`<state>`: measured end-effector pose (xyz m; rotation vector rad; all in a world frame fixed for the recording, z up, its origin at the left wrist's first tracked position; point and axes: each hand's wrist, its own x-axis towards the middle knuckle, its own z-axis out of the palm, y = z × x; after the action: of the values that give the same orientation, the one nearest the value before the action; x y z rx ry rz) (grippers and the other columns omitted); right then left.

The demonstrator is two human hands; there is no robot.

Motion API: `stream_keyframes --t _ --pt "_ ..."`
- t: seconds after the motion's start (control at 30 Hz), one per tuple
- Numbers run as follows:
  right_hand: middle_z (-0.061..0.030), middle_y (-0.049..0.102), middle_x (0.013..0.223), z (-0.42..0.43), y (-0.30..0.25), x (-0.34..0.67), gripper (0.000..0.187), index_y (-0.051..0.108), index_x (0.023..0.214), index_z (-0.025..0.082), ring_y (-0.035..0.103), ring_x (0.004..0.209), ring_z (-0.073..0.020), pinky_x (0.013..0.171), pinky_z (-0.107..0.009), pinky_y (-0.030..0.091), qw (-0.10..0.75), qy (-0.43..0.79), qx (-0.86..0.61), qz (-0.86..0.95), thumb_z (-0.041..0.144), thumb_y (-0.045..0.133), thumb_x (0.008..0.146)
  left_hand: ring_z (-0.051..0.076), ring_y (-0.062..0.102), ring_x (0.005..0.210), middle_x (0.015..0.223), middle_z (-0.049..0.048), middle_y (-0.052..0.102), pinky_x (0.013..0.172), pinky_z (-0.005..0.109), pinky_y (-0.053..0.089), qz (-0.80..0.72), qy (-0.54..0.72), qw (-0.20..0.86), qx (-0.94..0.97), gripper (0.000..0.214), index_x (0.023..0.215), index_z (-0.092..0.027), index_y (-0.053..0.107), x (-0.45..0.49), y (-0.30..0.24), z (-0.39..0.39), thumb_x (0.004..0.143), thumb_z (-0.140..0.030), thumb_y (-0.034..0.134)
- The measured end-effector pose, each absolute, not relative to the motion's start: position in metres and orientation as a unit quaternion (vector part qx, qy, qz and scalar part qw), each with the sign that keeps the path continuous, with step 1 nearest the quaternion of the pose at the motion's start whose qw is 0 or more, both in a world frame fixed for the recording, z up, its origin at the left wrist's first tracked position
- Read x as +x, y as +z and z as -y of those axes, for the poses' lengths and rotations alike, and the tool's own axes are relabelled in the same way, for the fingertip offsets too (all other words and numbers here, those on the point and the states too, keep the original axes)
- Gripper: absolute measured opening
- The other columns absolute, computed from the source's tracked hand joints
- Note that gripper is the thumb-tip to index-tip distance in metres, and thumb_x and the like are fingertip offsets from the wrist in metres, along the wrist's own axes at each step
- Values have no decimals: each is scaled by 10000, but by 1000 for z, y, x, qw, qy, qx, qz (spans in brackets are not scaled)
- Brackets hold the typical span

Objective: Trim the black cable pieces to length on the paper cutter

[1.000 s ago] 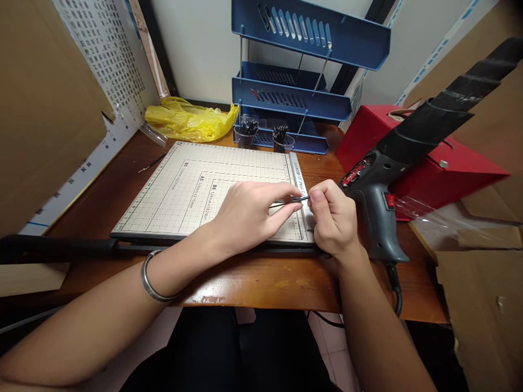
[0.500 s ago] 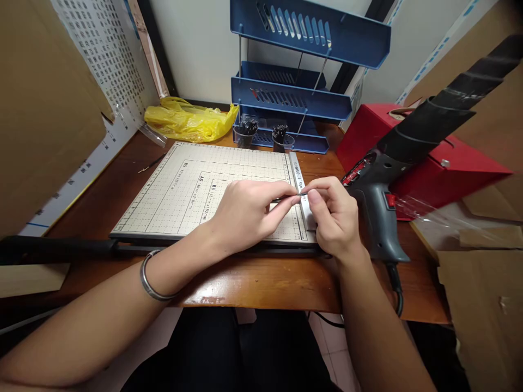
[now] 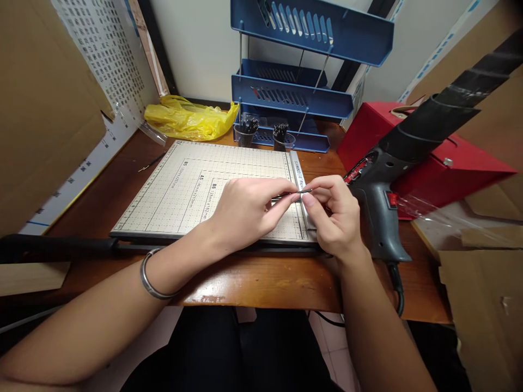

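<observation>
Between its thumb and index finger my left hand (image 3: 249, 209) pinches a thin black wire (image 3: 304, 191). The wire's short end sticks out to the right, past the left fingertips. My right hand (image 3: 337, 218) is curled around that end, its thumb below and index finger above. Whether both right fingertips press on the wire is hard to see. Both hands are above the right part of a cream paper trimmer board (image 3: 163, 190), beside its metal strip (image 3: 300, 174). Part of the wire lies hidden behind the left fingers.
A heat gun (image 3: 379, 212) leans at the right before a red box (image 3: 461, 169). Behind the board, two clear cups (image 3: 246, 139) hold black wires under a blue rack (image 3: 292, 98). A yellow bag (image 3: 188, 120) lies back left. The trimmer's black handle (image 3: 57, 249) extends left.
My right thumb has slid slightly left and down, and the right fingertips have parted a little. More of the wire's end shows between them. My left hand stays nearly in place.
</observation>
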<state>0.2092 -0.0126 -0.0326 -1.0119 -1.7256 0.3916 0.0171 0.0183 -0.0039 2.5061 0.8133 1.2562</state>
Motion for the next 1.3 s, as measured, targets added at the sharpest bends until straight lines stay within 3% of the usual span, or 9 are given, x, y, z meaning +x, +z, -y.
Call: stream_keyframes --t 0.33,0.73,1.2,1.3 --pt "38 568 704 11 -34 209 78 583 1019 242 408 458 -66 430 -256 291 542 141 -435 705 310 546 1012 146 728 718 888 14 805 652 247 504 -270 426 87 859 143 973 -194 752 17 -5 -20 977 -256 623" --pt "68 432 559 10 -33 213 124 591 938 238 367 437 -75 423 -243 278 529 146 -438 713 328 548 1011 185 772 792 935 32 816 692 263 541 -265 412 61 869 179 979 -205 768 16 -8 -23 989 -269 602" --pt "53 446 599 6 -32 218 184 594 862 220 364 507 -90 487 -266 267 522 172 -485 681 358 582 983 205 717 712 885 31 802 659 313 484 -334 351 42 874 191 1038 -214 768 14 -6 -24 942 -339 660" --pt "45 445 624 4 -32 220 208 594 835 215 358 540 -100 509 -273 257 508 195 -518 660 378 591 964 243 703 784 864 29 791 649 328 454 -376 298 25 877 150 983 -219 767 14 -3 -25 913 -316 676"
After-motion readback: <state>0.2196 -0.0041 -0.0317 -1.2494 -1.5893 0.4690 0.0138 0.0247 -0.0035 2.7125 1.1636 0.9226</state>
